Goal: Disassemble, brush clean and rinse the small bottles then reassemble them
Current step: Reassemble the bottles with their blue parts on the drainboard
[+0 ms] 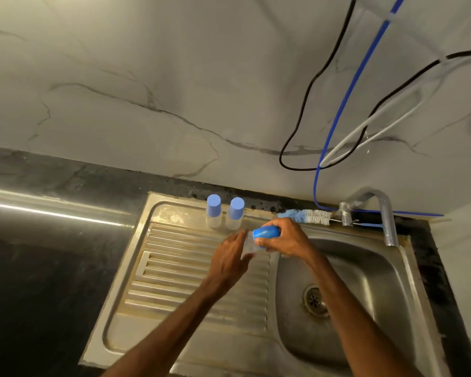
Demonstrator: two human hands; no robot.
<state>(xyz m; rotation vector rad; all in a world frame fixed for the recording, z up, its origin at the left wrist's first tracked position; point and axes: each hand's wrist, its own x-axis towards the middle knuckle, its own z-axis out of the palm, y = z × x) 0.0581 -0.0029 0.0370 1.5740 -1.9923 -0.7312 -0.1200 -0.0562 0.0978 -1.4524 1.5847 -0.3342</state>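
Over the drainboard's right end, my left hand [230, 258] grips the clear body of a small bottle [248, 244]. My right hand [282, 236] curls round its blue cap [265, 232]. The bottle lies tilted between both hands. Two more small clear bottles with pale blue caps stand upright at the back of the drainboard, one [213, 210] left of the other [235, 213]. A bottle brush [307, 214] with white and blue bristles lies on the sink's back ledge, behind my right hand.
The steel sink [337, 270] has a ribbed drainboard [191, 270] at left and a basin with a drain [314, 298] at right. A grey tap [384, 213] stands at the back right. Black, blue and white cables [337, 104] hang on the marble wall. Dark counter lies left.
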